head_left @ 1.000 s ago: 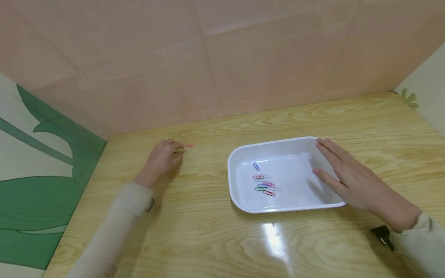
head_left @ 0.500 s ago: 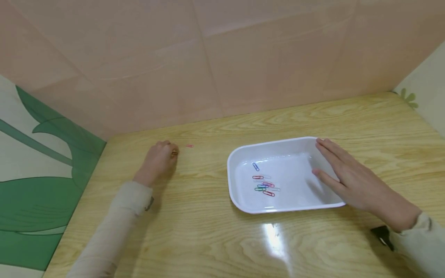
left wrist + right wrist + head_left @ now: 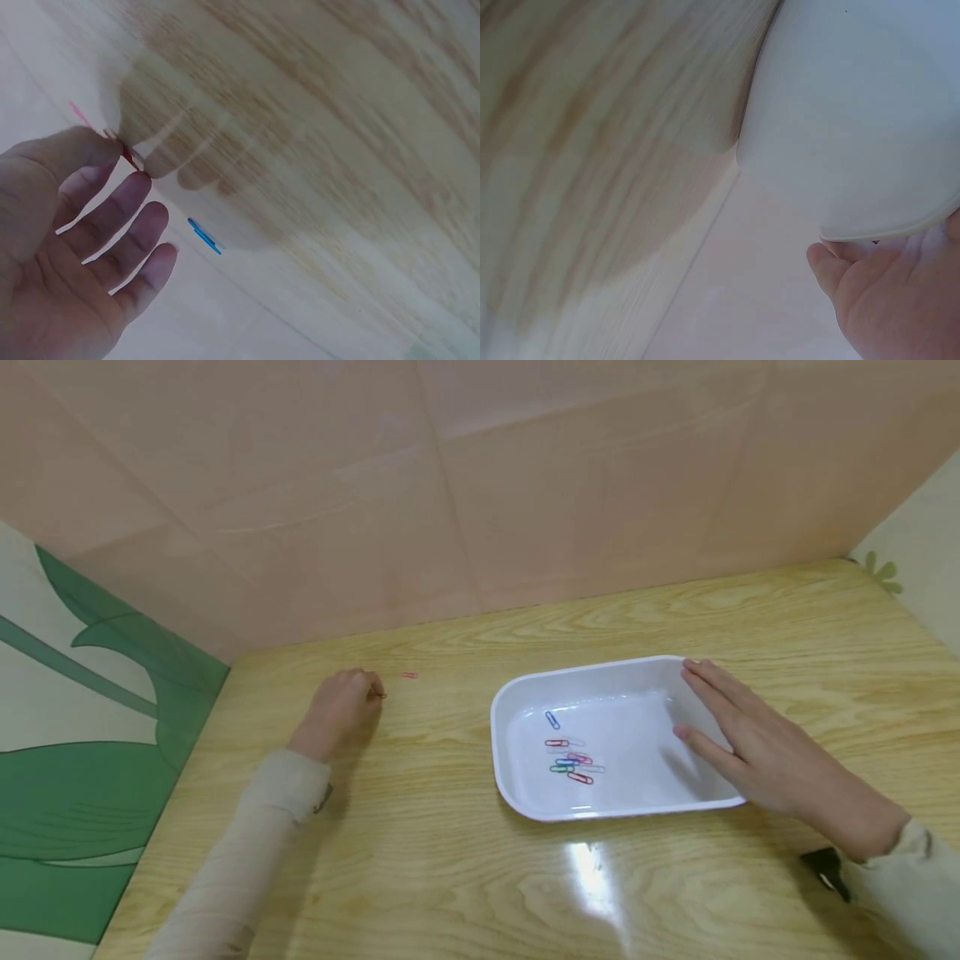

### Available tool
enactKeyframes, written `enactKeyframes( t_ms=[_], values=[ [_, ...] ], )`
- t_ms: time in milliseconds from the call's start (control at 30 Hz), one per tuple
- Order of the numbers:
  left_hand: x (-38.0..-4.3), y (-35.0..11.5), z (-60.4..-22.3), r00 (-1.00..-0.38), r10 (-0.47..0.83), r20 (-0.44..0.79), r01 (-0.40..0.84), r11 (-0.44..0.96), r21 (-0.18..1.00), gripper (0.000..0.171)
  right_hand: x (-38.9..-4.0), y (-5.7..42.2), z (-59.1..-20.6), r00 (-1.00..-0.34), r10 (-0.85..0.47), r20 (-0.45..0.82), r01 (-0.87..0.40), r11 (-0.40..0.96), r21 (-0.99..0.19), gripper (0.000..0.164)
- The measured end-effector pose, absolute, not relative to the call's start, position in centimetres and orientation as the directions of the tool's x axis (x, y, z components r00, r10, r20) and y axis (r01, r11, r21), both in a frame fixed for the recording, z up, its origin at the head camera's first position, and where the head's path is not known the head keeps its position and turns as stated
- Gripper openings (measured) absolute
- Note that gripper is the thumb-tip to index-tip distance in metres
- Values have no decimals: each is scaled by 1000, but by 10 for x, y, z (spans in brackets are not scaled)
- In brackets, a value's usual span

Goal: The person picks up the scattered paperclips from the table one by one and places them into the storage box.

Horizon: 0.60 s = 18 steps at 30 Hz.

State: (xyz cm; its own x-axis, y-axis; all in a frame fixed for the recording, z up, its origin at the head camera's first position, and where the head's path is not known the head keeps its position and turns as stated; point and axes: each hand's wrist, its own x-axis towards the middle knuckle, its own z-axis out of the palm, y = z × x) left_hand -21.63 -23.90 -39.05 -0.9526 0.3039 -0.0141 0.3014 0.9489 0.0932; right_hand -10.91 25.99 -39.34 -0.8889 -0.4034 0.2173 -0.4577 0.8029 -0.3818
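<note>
My left hand [image 3: 337, 710] is low over the left side of the table, pinching a red paper clip [image 3: 129, 157] between thumb and index finger. Its other fingers are loosely bent. A pink paper clip [image 3: 409, 675] lies just beyond the fingertips, and the left wrist view shows a blue paper clip [image 3: 204, 236] near the little finger. My right hand [image 3: 772, 756] rests on the right rim of a white tray [image 3: 504, 760], its fingers straight and the thumb over the inside. Several coloured paper clips [image 3: 568, 762] lie on the tray's left half, some overlapping.
The wood-grain table [image 3: 420, 877] meets a pinkish covered wall [image 3: 450, 510] at the back. A panel with green leaf shapes [image 3: 75, 793] borders the left side. A black strap end [image 3: 825, 870] hangs from the right cuff.
The left hand has drawn back slightly to the left from the pink paper clip, its fingers closing into a pinch on the red one. The right hand and tray have stayed put.
</note>
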Motion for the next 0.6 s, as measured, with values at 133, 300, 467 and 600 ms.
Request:
enactKeyframes(
  t_ms=[133,300,467,600],
  values=[
    [-216,-239,-391,-957,283,-57,273,951,148,9,-109,260,-394,-889,-403,219,-458,804,-380,71],
    [-216,-239,-390,-955,282,-93,261,947,186,13,-109,260,-394,-889,-403,217,-457,805,-379,71],
    [-214,-237,-390,-950,306,-60,289,937,197,13,-108,260,-393,-891,-401,212,-454,804,-384,72],
    [-212,-237,-393,-939,343,1,336,918,213,11,-109,260,-393,-892,-402,208,-452,804,-386,72]
  ],
)
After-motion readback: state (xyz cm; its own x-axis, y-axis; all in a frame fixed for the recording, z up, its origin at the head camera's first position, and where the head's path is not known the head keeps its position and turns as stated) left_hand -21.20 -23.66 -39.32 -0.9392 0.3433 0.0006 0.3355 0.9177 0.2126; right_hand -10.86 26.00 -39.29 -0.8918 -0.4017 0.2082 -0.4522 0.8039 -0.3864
